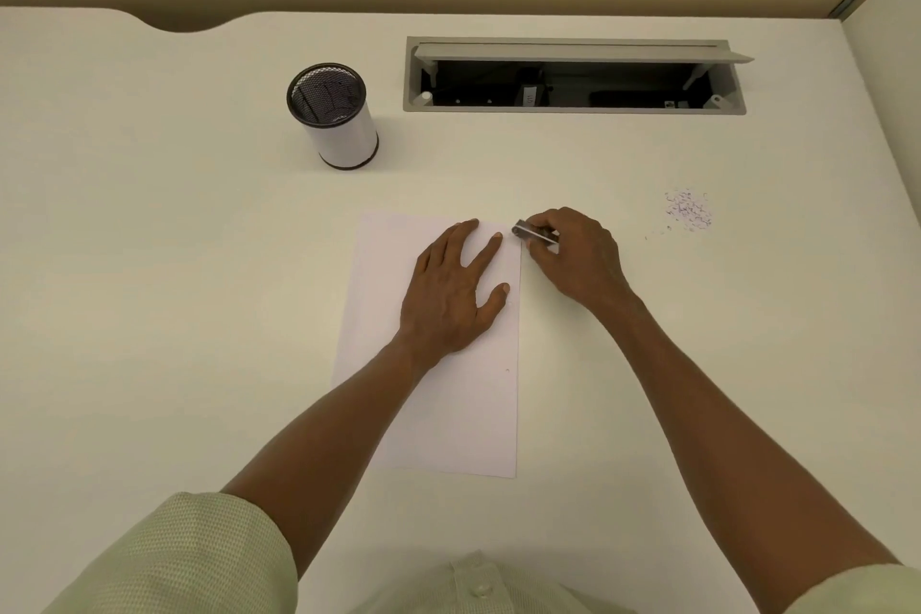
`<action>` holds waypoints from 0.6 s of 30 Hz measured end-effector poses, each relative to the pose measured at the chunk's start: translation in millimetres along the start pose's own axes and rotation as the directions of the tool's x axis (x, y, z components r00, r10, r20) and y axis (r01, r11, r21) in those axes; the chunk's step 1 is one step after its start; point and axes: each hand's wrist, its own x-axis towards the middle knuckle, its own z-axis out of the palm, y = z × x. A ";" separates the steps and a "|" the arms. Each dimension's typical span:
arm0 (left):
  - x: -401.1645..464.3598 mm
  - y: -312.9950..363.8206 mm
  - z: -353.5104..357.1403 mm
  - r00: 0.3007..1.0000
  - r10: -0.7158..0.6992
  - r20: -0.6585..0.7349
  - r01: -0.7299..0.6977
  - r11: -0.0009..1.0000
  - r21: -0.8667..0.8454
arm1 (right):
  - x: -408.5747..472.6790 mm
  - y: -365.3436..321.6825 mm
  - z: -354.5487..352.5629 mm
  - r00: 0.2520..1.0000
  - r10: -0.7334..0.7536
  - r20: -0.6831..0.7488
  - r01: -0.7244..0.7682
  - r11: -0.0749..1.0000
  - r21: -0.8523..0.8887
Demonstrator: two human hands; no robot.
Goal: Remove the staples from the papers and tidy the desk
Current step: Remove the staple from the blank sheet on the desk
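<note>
White papers (448,414) lie in a stack on the desk in front of me. My left hand (451,287) presses flat on the upper part of the stack, fingers spread. My right hand (578,254) grips a small metal staple remover (533,233), whose tip sits at the stack's upper right corner. A tiny staple (507,370) shows near the right edge of the paper, lower down. A heap of pulled staples (690,210) lies on the desk to the right of my right hand.
A mesh pen cup (333,115) with a white wrap stands at the back left. An open cable tray (573,77) is sunk into the desk at the back. A partition wall rises behind the desk.
</note>
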 end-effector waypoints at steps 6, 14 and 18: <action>0.6 1.7 -1.2 1.000 0.003 0.006 -0.003 1.000 0.006 | -4.2 -8.4 7.2 0.997 -0.056 -0.062 0.054 0.998 -0.030; 28.8 -5.7 -20.2 0.985 -0.012 0.175 -0.003 0.996 0.084 | -2.2 -3.7 13.5 0.997 -0.014 -0.071 0.023 0.992 0.128; 29.7 -11.2 -17.6 0.989 0.017 0.146 -0.028 0.997 0.073 | -4.6 -1.2 23.0 0.994 0.020 -0.106 -0.004 0.989 0.147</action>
